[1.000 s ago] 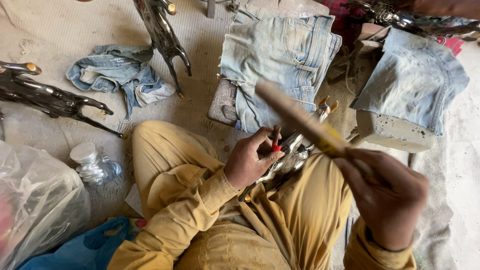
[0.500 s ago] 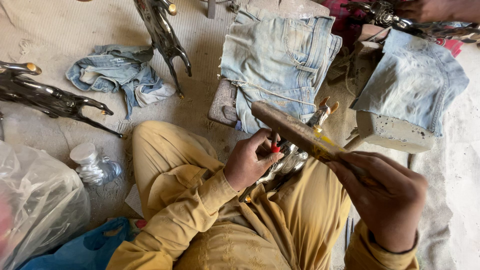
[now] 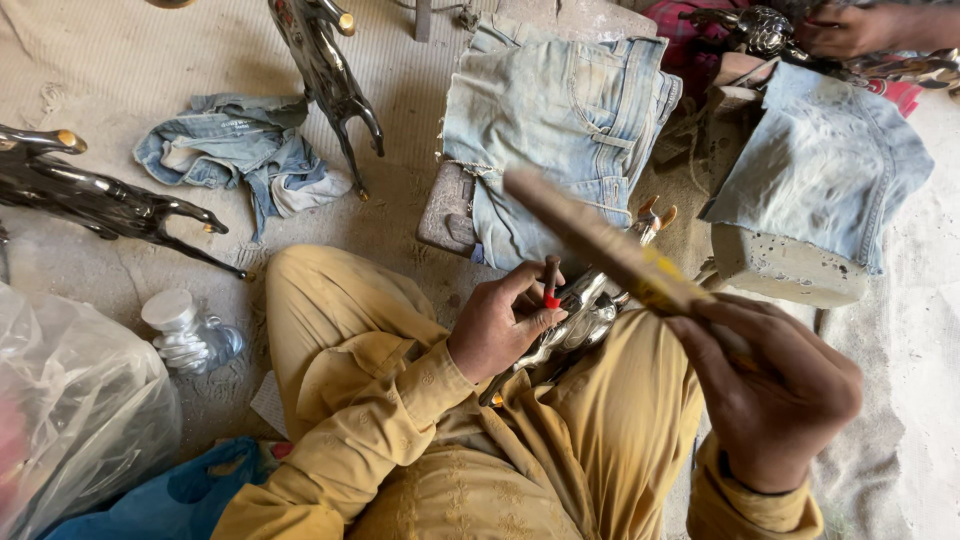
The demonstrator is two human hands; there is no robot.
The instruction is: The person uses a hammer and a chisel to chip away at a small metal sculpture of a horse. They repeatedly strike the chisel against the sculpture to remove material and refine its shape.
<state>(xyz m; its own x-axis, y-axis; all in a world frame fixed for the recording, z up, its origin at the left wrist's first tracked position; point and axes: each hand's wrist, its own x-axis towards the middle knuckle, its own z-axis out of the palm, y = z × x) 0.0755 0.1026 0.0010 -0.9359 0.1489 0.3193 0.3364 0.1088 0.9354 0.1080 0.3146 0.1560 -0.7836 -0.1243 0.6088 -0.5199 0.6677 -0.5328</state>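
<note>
I sit cross-legged in mustard-yellow clothes. My left hand (image 3: pixel 505 325) pinches a small punch with a red band (image 3: pixel 551 284) upright against a shiny silver metal figurine (image 3: pixel 585 310) lying in my lap. My right hand (image 3: pixel 775 395) grips the handle of a flat wooden mallet (image 3: pixel 600 245), raised and slanting up to the left above the figurine. The mallet is blurred. The figurine's orange-tipped horns (image 3: pixel 655 212) stick out behind the mallet.
Folded denim (image 3: pixel 560 110) lies on a block ahead, more denim (image 3: pixel 825 165) on a stone block at right, a denim rag (image 3: pixel 240 165) at left. Dark metal animal figures (image 3: pixel 100 195) (image 3: pixel 325 70) stand on the floor. Plastic bottle (image 3: pixel 185 330), clear bag (image 3: pixel 70 410). Another person's hand (image 3: pixel 845 30) top right.
The mallet in my right hand has swung down and come back up over the punch. My left hand has held the punch steady on the figurine.
</note>
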